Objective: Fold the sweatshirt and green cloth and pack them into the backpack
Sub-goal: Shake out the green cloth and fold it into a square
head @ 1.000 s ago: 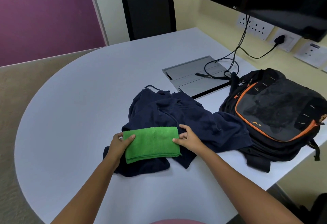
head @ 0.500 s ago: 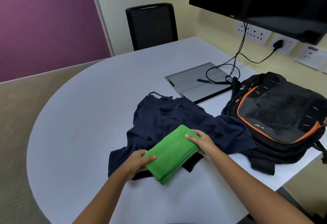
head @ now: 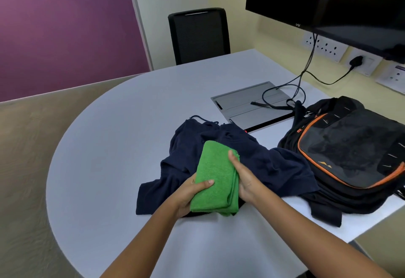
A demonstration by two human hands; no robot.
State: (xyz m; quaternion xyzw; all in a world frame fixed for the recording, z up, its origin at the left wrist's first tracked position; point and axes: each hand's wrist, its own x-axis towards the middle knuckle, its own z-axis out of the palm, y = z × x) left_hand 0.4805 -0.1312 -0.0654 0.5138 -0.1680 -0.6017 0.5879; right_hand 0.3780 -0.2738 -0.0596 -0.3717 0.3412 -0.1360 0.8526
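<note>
A folded green cloth (head: pixel 215 179) lies lengthwise on top of a crumpled navy sweatshirt (head: pixel 271 163) on the white table (head: pixel 114 168). My left hand (head: pixel 189 194) grips the cloth's near left corner, thumb on top. My right hand (head: pixel 244 179) lies along the cloth's right edge with its fingers fairly straight; whether they curl under the edge is hidden. A black backpack (head: pixel 350 152) with orange trim lies flat to the right, its zip looking closed, partly overlapped by the sweatshirt.
A grey cable hatch (head: pixel 243 104) is set in the table behind the sweatshirt, with black cables (head: pixel 300 84) running up to wall sockets. A dark monitor (head: pixel 328 3) hangs at the upper right. A black chair (head: pixel 198 34) stands at the far edge.
The green cloth has turned from lying crosswise to lying lengthwise away from me. My left hand came to its near end and my right hand to its right edge.
</note>
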